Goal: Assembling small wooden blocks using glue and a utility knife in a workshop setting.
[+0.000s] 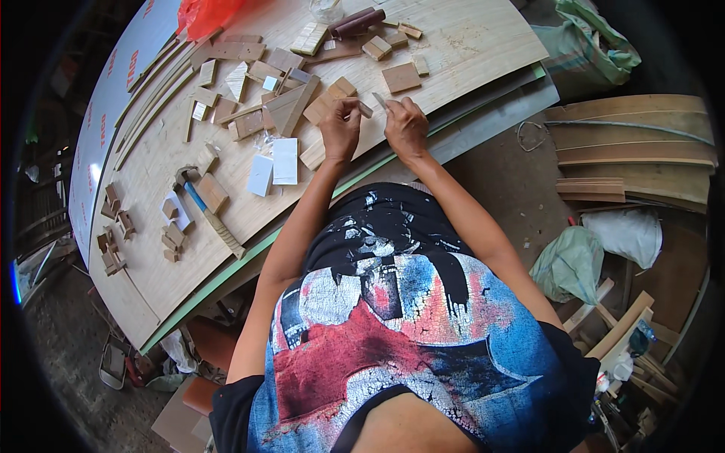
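Both my hands are raised over the near edge of the plywood-topped table (pixel 453 64). My left hand (pixel 341 130) pinches a small brownish wooden piece (pixel 365 110) between thumb and fingers. A short gap away, my right hand (pixel 406 127) is closed on a thin, flat, greyish strip (pixel 379 100); whether it is a blade or a sliver is too small to tell. Just beyond my left hand lie some wooden blocks (pixel 330 98). Two white rectangular cards (pixel 285 161) rest nearer to me, beside my left forearm.
A claw hammer (pixel 200 198) with a blue and tan handle lies left. Small joined wooden pieces (pixel 111 253), offcuts (pixel 287 106), long strips (pixel 155 102) and a red plastic bag (pixel 205 16) are spread on the table. Stacked boards (pixel 634 140) and sacks (pixel 570 264) stand right.
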The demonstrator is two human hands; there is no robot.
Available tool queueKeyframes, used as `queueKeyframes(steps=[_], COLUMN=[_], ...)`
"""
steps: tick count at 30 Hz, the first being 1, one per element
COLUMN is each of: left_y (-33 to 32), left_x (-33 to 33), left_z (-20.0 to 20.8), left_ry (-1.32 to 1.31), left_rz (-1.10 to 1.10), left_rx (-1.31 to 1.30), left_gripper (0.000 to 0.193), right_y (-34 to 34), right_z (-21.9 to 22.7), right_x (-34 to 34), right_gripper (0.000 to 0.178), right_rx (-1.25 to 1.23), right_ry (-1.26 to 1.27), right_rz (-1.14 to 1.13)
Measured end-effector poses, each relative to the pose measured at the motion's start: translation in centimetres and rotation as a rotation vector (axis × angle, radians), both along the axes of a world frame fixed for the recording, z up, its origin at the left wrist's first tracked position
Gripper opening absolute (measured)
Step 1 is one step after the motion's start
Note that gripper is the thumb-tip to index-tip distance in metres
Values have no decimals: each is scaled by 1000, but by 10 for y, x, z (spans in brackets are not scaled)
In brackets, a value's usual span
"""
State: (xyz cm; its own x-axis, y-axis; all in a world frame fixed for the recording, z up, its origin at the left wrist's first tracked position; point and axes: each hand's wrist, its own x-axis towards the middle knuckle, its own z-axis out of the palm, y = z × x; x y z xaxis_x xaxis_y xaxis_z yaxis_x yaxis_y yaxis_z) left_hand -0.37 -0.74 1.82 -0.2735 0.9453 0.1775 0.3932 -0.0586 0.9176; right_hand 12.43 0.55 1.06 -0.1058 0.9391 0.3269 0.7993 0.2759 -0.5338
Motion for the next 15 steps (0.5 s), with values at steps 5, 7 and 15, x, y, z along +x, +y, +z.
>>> queueKeyframes(steps=[5, 7, 15], left_y=[4, 5, -9], left_x=[-1, -2, 6], left_z=[-18, -20, -5], left_ry=[-450, -309, 187], left_rz=[-9, 15, 58], left_rx=[-211, -218, -163], left_gripper=[17, 17, 28], right_y=[-6, -8, -10], right_z=[8, 3, 1], right_x=[-3, -1, 3], right_gripper=[11, 12, 14], right_rx=[-38, -55, -136], right_ry=[132, 140, 154], right_rz=[42, 33, 17])
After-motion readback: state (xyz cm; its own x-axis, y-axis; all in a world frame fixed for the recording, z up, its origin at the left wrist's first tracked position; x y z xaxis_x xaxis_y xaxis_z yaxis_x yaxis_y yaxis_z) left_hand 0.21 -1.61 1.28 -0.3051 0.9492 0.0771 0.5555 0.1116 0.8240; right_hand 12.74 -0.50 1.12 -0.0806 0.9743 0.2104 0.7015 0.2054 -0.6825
